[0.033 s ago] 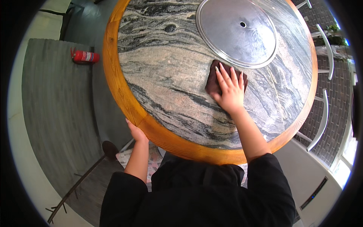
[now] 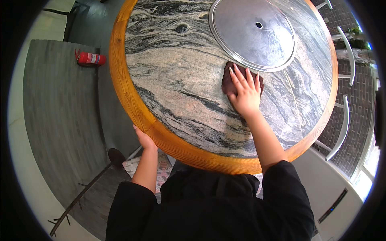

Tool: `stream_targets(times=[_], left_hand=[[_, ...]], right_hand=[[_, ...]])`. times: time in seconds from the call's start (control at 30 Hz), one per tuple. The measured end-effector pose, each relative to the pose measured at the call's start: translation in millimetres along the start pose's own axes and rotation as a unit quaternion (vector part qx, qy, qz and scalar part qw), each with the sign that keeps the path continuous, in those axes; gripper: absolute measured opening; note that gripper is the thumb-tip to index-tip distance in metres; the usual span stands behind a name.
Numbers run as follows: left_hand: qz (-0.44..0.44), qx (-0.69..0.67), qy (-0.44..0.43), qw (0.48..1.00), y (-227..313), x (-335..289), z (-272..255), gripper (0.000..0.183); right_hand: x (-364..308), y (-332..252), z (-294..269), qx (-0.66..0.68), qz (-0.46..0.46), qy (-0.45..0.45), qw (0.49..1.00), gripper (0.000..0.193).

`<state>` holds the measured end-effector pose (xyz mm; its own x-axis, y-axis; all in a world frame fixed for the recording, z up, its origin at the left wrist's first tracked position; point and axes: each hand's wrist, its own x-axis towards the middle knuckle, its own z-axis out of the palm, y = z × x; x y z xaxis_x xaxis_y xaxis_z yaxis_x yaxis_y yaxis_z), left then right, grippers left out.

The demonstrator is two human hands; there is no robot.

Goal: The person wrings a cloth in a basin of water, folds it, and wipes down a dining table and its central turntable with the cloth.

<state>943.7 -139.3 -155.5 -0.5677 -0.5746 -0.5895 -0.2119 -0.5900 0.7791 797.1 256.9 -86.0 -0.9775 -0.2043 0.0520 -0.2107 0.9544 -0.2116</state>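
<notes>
A round table has a grey, black and beige marbled stone top (image 2: pixel 173 76) inside an orange-brown wooden rim (image 2: pixel 120 80). My right hand (image 2: pixel 244 94) lies flat with its fingers spread, pressing a folded dark brown cloth (image 2: pixel 228 76) on the stone. The cloth sits just on the near side of a round metal plate (image 2: pixel 253 40) with a small hole in it. At the table's near left edge, my left hand (image 2: pixel 145 139) touches the outside of the rim. Most of its fingers are hidden by the rim, so its grip cannot be made out.
A red fire extinguisher (image 2: pixel 90 59) is at the left beside a grey panel (image 2: pixel 60 100). A dark stand with a round base (image 2: pixel 116 158) is at the lower left. White curved chair parts (image 2: pixel 341 128) line the right side, near the table's rim.
My right hand and the cloth have shifted slightly away from me, toward the metal plate. The cloth's left edge has moved a little to the right. My left hand stays at the rim.
</notes>
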Motion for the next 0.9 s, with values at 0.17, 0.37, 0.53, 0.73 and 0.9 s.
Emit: stream_targets(times=[0.17,0.37,0.53,0.73,0.9], left_hand=[[0.003,0.009,0.031,0.999,3.1,3.3,0.7,0.061],[-0.007,0.004,-0.004,1.0,3.3,-4.9,13.9,0.063],[-0.001,-0.001,-0.038,0.999,3.7,1.1,5.8,0.066],[-0.037,0.013,-0.073,0.997,5.2,2.2,9.6,0.073],[-0.005,0.005,-0.055,0.998,-0.3,18.5,3.2,0.076]], right_hand=[[37.4,3.6,10.9,-0.026,0.037,0.076,0.996,0.065],[15.9,-20.1,26.2,0.005,0.012,0.096,0.995,0.043],[-31.9,-79.7,24.1,0.114,-0.038,0.074,0.99,0.038],[-107.6,-146.6,27.2,0.16,-0.101,-0.02,0.982,0.053],[-160.5,-190.1,23.5,0.191,-0.138,-0.061,0.97,0.064]])
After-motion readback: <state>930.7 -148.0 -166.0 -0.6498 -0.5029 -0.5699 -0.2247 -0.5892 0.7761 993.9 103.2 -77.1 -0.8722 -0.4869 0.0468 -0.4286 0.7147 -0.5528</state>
